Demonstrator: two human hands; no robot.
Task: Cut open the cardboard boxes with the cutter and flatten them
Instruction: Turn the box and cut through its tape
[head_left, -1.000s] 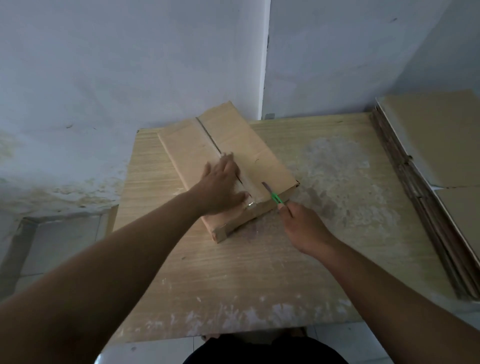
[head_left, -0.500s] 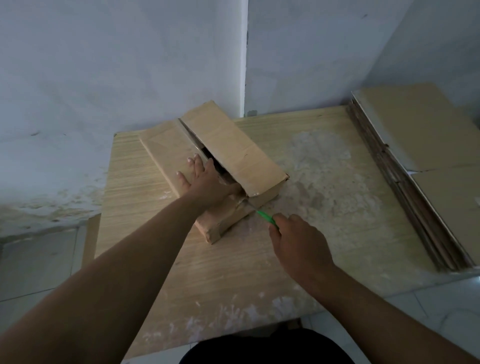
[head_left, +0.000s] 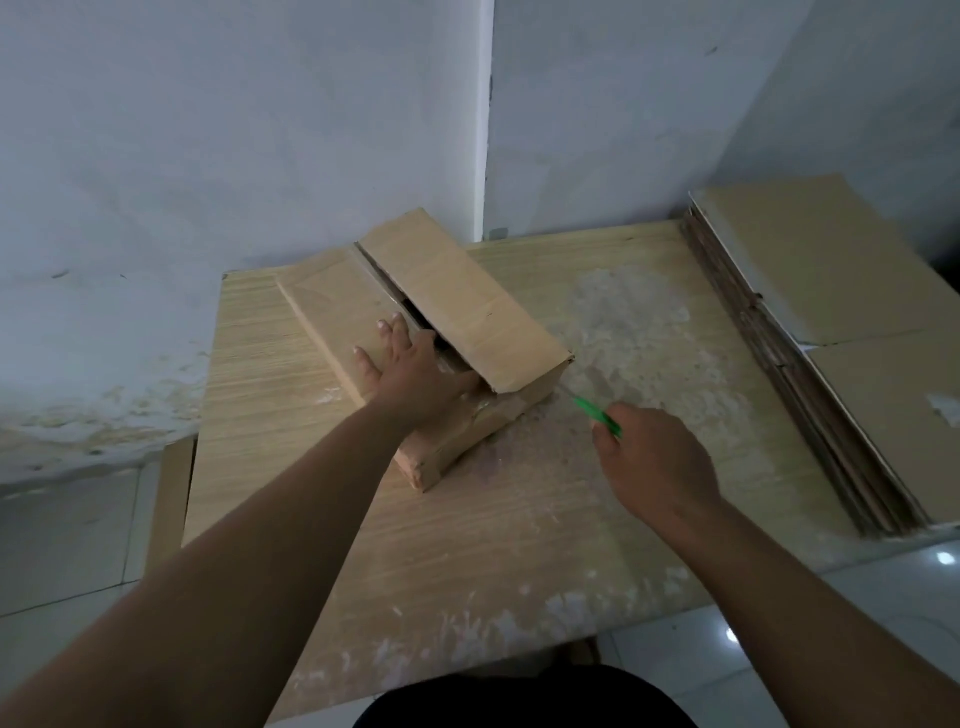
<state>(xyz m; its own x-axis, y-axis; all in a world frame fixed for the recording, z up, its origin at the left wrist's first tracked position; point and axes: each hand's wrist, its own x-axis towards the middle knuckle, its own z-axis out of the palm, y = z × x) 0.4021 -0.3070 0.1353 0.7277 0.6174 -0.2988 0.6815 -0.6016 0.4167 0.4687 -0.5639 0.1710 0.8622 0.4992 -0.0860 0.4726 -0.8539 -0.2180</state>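
Note:
A flat brown cardboard box (head_left: 462, 296) lies at an angle on the wooden table (head_left: 519, 519). Its right top flap has lifted, leaving a dark gap along the middle seam. My left hand (head_left: 410, 371) presses flat on the box's left flap near the front end, fingers spread. To the right of the box's near corner, my right hand (head_left: 654, 462) is closed around a green cutter (head_left: 597, 413). The blade tip points at that corner, close to the cardboard; I cannot tell whether it touches.
A tall stack of flattened cardboard (head_left: 831, 332) fills the table's right side. Grey walls meet in a corner just behind the table. A thin board (head_left: 169, 499) leans at the table's left edge above the tiled floor.
The cutter has come off the box's front end and moved right and toward me. The right top flap has sprung up, opening the seam. My left hand slid onto the left flap.

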